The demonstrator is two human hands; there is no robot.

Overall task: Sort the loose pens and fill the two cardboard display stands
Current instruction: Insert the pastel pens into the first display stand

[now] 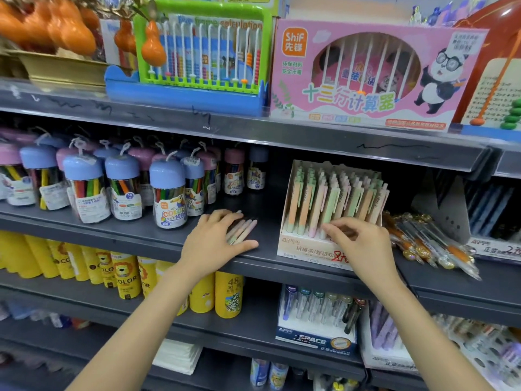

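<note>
A cardboard display stand (304, 251) sits on the middle shelf, packed with upright pastel pens (335, 193) in orange, green and pink. My right hand (363, 244) is in front of the stand's lower front row, its fingers curled, and index and thumb pinch the lower end of a pale green pen (328, 214) there. To the left, a small bunch of loose pastel pens (244, 229) lies on the shelf. My left hand (215, 239) lies over it, fingers curled on top and thumb along the shelf edge.
A heap of loose clear and orange pens (428, 241) lies right of the stand, beside another cardboard stand (494, 248). Marker jars with blue lids (169, 193) crowd the shelf's left. Below are yellow tubes (228, 294) and a "SPACE" pen stand (315, 338).
</note>
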